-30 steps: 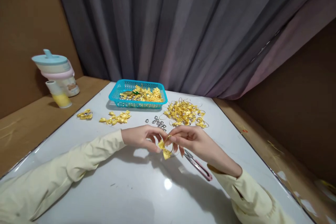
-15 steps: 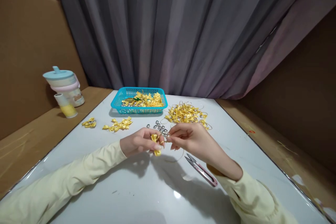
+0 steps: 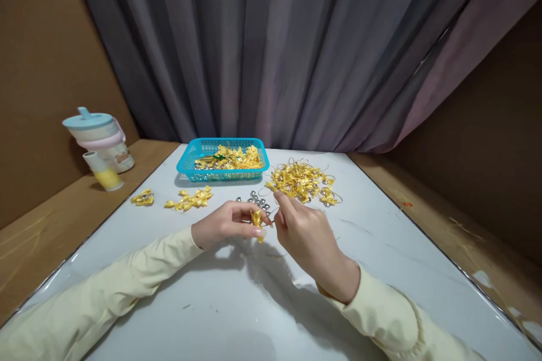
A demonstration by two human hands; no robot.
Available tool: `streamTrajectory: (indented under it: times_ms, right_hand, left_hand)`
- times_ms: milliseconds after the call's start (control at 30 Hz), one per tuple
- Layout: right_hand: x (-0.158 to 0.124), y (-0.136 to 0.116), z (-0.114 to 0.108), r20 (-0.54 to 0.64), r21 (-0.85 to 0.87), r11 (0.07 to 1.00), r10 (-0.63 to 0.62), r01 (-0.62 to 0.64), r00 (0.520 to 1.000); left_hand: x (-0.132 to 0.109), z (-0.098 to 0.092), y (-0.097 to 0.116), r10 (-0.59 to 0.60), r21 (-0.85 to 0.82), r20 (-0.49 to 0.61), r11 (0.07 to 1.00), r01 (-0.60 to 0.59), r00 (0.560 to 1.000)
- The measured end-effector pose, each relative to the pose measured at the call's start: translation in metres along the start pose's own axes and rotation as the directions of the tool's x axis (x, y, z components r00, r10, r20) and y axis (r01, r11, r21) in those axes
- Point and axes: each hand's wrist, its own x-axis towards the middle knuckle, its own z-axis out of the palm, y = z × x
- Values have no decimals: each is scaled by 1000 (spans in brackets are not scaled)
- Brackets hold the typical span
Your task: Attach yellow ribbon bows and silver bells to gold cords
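Note:
My left hand [image 3: 231,224] is closed around a yellow ribbon bow [image 3: 257,224], pinched between thumb and fingers above the table. A thin gold cord [image 3: 273,210] runs from the bow toward my right hand [image 3: 307,237]. The fingers of that hand are curled together on the cord, close to the left fingertips; its back hides part of the grip. Just behind the bow lie several small silver bells [image 3: 254,198]. The thread snips are out of sight behind my right hand or forearm.
A blue plastic basket [image 3: 182,168] holds yellow bows and bells. To its right is a pile of corded yellow bows [image 3: 296,180]. Loose bows [image 3: 190,199] and a small bow cluster [image 3: 143,198] lie left. A lidded cup [image 3: 99,138] and a white-yellow tube [image 3: 104,171] stand beyond the table.
My right hand has turned over, back upward, and shifted slightly left and down, covering the pink snips' spot. The bow has turned more upright in my left hand.

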Motion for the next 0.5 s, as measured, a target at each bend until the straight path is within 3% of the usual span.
streamTrajectory:
  times_ms: [100,167,267,333,500]
  right_hand:
    - [0,-1,-3,29,-67,998,4,-2,1000]
    - [2,1,-7,142,-62,997,49,-40,989]
    - [7,5,-14,380,9,990,129,-143,916]
    - [10,8,-19,486,95,979,113,-181,867]
    - [11,10,-22,524,241,958,7,-156,852]
  left_hand:
    - [1,-2,-1,-11,-92,-10,996,10,1000]
    - [3,-3,-1,2,-114,-16,993,-4,1000]
    - [4,-6,-1,41,-50,-9,998,-41,999]
    - [3,-8,-1,60,22,15,998,-60,998]
    - [3,-10,-1,37,197,60,979,-48,998]
